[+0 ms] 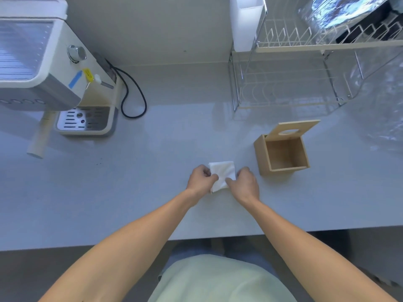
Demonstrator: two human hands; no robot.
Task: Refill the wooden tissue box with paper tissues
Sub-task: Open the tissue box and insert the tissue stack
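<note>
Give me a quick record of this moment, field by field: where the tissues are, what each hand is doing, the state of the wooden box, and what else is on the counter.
tissues: white folded stack on the counter, near its front edge
left hand: grips the stack's left side
right hand: grips the stack's right side
wooden tissue box: right of the hands, open, inside looks empty
lid: with round hole, raised behind the opening
also present: coffee machine far left; dish rack far right

Arms were bare to past the elbows, no sleeves showing, and they wore a pale green top (220, 280).
</note>
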